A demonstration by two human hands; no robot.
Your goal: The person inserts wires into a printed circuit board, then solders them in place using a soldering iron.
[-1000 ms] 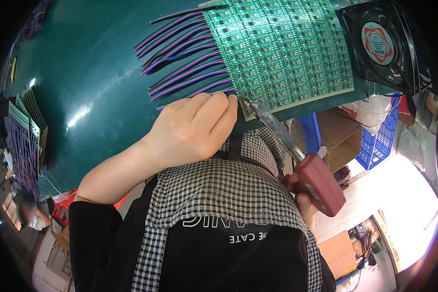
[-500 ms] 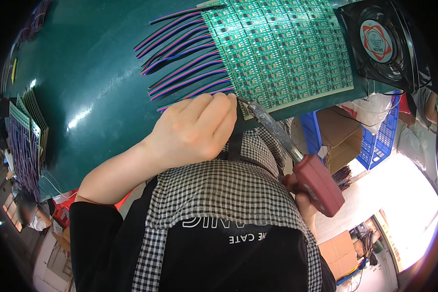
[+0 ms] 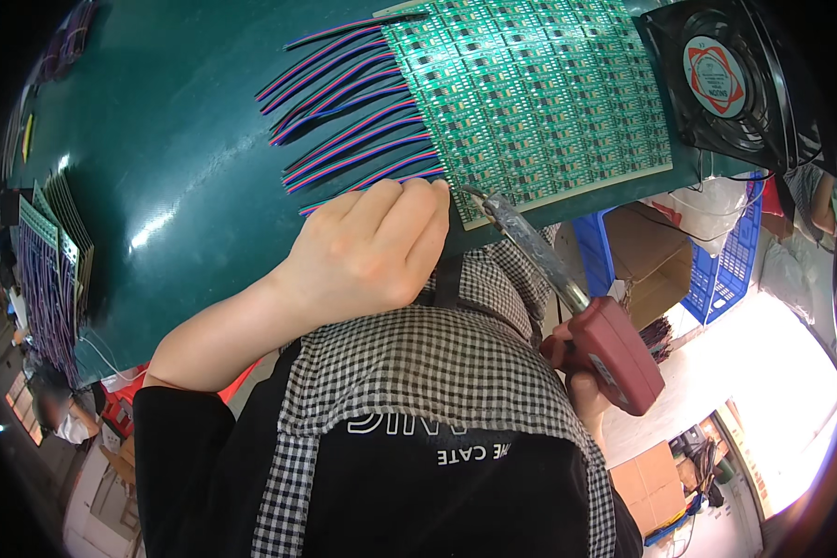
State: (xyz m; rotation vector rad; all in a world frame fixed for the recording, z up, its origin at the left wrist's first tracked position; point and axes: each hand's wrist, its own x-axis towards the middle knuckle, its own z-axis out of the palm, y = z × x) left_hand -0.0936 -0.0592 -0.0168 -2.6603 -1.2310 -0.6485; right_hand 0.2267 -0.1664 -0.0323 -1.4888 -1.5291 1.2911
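A large panel of green circuit boards (image 3: 549, 93) lies on the green table, with several flat multi-coloured ribbon wires (image 3: 344, 100) fanned out from its left edge. My left hand (image 3: 372, 246) is closed in a pinch at the panel's near left corner, on the end of a ribbon wire (image 3: 321, 205) that comes out from behind the knuckles; the fingertips are hidden. My right hand (image 3: 586, 395) is wrapped round the red handle of a soldering gun (image 3: 616, 353). Its metal barrel slants up to the left, and the bent tip is over the panel's near edge, just right of my left fingers.
A black fan (image 3: 721, 84) stands at the panel's right. Finished-looking boards with wires (image 3: 56, 232) are stacked at the table's left edge. Below the table on the right are a blue crate (image 3: 721, 270) and a cardboard box (image 3: 651, 256).
The soldering gun has shifted slightly right and its tip has drawn a little away from my left fingers. My left hand and the panel have moved very slightly left.
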